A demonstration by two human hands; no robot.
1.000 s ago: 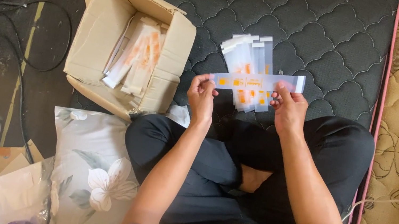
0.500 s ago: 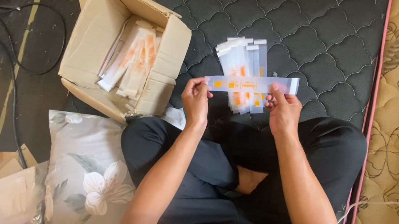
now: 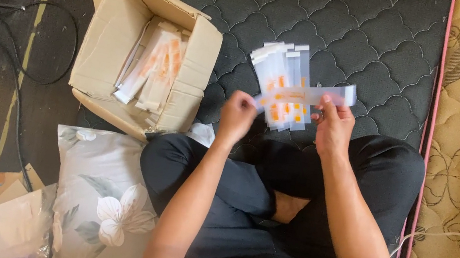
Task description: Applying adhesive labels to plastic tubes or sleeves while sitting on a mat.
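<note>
Since the earlier frame, both hands have lifted slightly and the long clear packet (image 3: 305, 94) with orange marks now tilts, its far end raised toward the right hand (image 3: 332, 129), which pinches it closed between thumb and fingers. At the packet's other end the left hand (image 3: 237, 118) is curled with fingertips at the edge (whether it truly grips there, I cannot tell), and directly beneath the grip lies a fanned pile of similar packets (image 3: 280, 72) on the dark quilted mat (image 3: 347, 24). Well off to the left hand's side sits an open cardboard box (image 3: 108, 43) holding more packets, with a floral pillow (image 3: 99, 200) nearer the person's knee.
</note>
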